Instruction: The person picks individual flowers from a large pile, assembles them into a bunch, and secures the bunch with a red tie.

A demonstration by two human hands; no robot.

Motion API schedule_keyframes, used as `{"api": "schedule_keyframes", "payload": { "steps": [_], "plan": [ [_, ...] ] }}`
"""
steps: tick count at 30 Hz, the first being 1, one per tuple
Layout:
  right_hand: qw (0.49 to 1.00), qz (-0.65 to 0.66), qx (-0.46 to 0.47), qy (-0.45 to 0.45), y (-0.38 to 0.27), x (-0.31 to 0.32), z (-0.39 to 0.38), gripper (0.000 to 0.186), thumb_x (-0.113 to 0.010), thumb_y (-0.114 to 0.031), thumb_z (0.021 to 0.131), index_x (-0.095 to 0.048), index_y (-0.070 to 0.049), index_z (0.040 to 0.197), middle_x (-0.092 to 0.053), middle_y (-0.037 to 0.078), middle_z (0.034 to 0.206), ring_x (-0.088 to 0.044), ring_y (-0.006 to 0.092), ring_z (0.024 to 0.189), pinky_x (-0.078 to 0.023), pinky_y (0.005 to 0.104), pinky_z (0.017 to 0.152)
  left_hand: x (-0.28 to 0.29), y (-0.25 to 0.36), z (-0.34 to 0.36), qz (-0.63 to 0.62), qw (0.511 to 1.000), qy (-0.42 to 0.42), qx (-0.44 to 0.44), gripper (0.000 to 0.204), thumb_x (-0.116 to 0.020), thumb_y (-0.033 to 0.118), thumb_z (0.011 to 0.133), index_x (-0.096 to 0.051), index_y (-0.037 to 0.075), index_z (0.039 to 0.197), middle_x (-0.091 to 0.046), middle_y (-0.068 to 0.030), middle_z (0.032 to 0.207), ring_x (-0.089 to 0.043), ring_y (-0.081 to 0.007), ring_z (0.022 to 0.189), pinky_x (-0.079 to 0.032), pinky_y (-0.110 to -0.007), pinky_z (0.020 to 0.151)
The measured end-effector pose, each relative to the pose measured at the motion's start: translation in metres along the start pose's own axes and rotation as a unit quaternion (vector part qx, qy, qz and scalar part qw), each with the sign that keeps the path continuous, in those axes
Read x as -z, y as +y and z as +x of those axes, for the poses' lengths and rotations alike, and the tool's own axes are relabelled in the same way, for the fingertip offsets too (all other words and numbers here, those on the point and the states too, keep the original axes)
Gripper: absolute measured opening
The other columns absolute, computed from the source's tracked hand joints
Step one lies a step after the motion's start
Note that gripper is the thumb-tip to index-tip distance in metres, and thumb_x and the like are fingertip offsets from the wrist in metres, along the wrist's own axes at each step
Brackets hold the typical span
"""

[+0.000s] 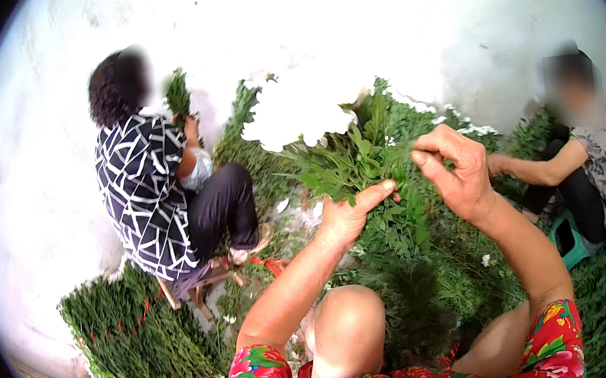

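My left hand is wrapped round the leafy stems of a bunch of white chrysanthemums, thumb laid across them. The white heads point up and away from me, so bright that single blooms blur together. Green stems and leaves hang below the fist. To the right of the bunch, my right hand is raised, thumb and forefinger pinched together and the other fingers curled. Whatever is in that pinch, if anything, is too small to make out. It does not touch the bunch.
Cut flowers lie heaped against the white wall. A stack of tied green bundles lies at lower left. A person in a patterned top sits at left holding a green bunch; another person sits at right near a green stool.
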State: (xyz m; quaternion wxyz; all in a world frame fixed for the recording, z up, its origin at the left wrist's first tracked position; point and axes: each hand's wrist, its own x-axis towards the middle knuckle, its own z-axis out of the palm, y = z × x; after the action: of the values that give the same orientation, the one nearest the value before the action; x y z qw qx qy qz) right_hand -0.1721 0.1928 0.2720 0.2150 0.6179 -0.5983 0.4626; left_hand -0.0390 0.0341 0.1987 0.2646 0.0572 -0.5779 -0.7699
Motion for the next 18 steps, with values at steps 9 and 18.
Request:
{"api": "schedule_keyframes", "payload": {
  "steps": [9,18],
  "plan": [
    [0.989,0.046,-0.091,0.111,-0.014,0.014,0.026,0.023,-0.077,-0.008,0.087,-0.056,-0.001,0.091,-0.053,0.007,0.078,-0.049,0.0116,0.065,-0.043,0.0293,0.055,-0.079,0.003,0.037,0.123,0.976,-0.055,-0.17,0.036,-0.073,0.012,0.087,-0.064,0.002,0.121,-0.07,-0.0069,0.112,-0.066,-0.018,0.105,-0.055,-0.036,0.091],
    [0.945,0.087,-0.275,0.157,0.099,0.059,-0.023,0.027,-0.069,-0.01,0.095,-0.067,-0.003,0.121,-0.068,0.002,0.098,-0.062,0.0107,0.088,-0.053,0.0283,0.08,-0.06,0.169,0.15,0.133,0.97,0.004,-0.205,0.04,-0.074,0.033,0.089,-0.072,0.005,0.118,-0.074,-0.0101,0.106,-0.07,-0.0215,0.096,-0.056,-0.035,0.09]
  ]
}}
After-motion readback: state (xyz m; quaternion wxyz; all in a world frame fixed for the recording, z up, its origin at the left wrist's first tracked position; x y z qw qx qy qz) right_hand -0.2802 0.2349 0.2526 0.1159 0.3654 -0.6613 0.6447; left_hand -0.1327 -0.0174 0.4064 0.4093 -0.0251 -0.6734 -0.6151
